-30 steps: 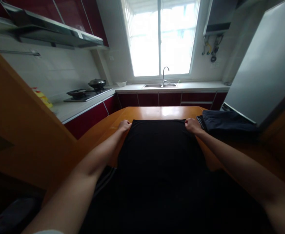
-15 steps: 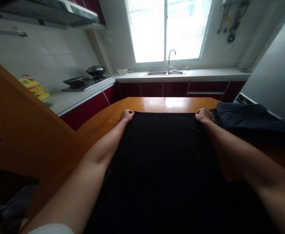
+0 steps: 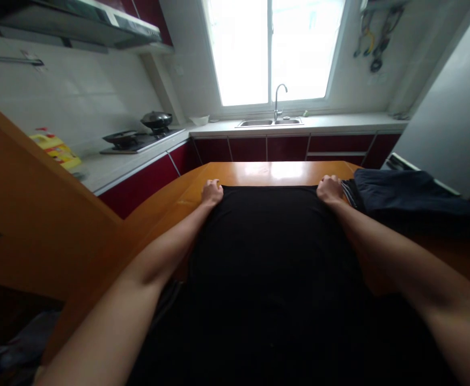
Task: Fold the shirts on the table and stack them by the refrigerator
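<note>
A black garment (image 3: 271, 241) lies spread over the wooden table (image 3: 178, 201), its far edge pulled straight. It looks like a shirt, but its near part is too dark to make out. My left hand (image 3: 212, 193) is closed on the far left corner of the cloth. At the far right corner, my right hand (image 3: 329, 189) grips the same edge, fingers curled over it. Both arms reach forward along the sides of the garment. Just right of my right hand lies a pile of folded dark clothes (image 3: 412, 195).
Beyond the table, a counter (image 3: 339, 121) runs under the window with a sink (image 3: 269, 123). To the left are a stove with pans (image 3: 156, 120) and a yellow jug (image 3: 56, 150). A wooden panel (image 3: 37, 203) rises at near left; a grey fridge (image 3: 452, 112) stands right.
Both hands have curled further round the far edge, and the right hand has shifted slightly left. The view has moved a little. The garment stays spread on the table.
</note>
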Tool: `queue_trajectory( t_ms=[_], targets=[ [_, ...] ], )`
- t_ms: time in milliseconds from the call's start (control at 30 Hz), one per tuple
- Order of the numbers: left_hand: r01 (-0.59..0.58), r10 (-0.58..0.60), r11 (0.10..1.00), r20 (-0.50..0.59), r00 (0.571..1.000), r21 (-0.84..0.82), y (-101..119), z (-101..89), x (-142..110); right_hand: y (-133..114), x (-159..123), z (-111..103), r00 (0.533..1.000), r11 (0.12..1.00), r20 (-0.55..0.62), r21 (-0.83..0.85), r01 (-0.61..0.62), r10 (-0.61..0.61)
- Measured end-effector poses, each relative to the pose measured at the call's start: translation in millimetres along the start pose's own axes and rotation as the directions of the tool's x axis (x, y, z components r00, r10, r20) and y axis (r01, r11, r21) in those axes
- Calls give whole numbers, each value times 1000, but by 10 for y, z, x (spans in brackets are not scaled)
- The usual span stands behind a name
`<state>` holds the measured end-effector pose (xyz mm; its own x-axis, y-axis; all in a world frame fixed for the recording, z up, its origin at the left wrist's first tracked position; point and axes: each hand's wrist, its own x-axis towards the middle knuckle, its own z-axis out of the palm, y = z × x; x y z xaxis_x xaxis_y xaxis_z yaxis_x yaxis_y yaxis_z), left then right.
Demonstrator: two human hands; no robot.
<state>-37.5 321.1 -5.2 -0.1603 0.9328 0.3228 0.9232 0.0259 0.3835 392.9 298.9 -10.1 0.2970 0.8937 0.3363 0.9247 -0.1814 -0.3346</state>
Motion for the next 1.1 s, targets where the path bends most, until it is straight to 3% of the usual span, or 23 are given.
queue_trajectory(
  t_ms=[67, 167, 200, 267, 433, 533, 633, 733, 800, 833, 900, 967, 1033, 1100],
  targets=[
    [-142, 142, 990, 59, 988, 8, 186, 83, -168, -234, -187, 8, 990, 990, 26, 8, 140, -140],
    [-337, 313, 940, 278, 908, 43, 399, 212, -392, -556, -474, 120, 911, 931, 191, 76, 357, -365],
    [-354, 312, 933, 343, 886, 65, 429, 236, -434, -616, -539, 168, 884, 921, 257, 86, 381, -390],
    [-304, 231, 944, 402, 886, 129, 422, 244, -453, -631, -586, 248, 859, 928, 357, 75, 364, -366],
    [-201, 103, 955, 393, 914, 217, 266, 171, -339, -215, -327, 260, 910, 981, 380, -32, 191, -164],
    [-201, 99, 951, 387, 917, 235, 261, 147, -340, 17, -157, 167, 907, 983, 397, -54, 177, -141],
    [-200, 95, 949, 384, 919, 245, 306, 130, -380, 26, -120, 46, 909, 982, 393, -64, 177, -139],
    [-199, 93, 949, 388, 917, 243, 334, 120, -397, -201, -318, -48, 922, 977, 353, -73, 199, -162],
    [-201, 96, 949, 386, 918, 242, 332, 123, -390, -409, -606, -80, 901, 956, 347, -39, 290, -259],
    [-203, 99, 949, 385, 918, 241, 327, 129, -383, -499, -780, -89, 873, 935, 359, -6, 355, -330],
    [-209, 106, 949, 384, 917, 237, 309, 145, -369, -602, -1118, -100, 765, 843, 369, 117, 526, -528],
    [-210, 111, 950, 381, 918, 230, 289, 161, -356, -551, -1342, -117, 700, 790, 381, 169, 590, -604],
    [-209, 116, 953, 376, 920, 218, 272, 170, -345, -346, -1379, -154, 714, 807, 395, 149, 571, -578],
    [-207, 117, 956, 377, 919, 207, 271, 161, -333, -61, -1258, -219, 777, 857, 385, 88, 507, -499]
  ],
)
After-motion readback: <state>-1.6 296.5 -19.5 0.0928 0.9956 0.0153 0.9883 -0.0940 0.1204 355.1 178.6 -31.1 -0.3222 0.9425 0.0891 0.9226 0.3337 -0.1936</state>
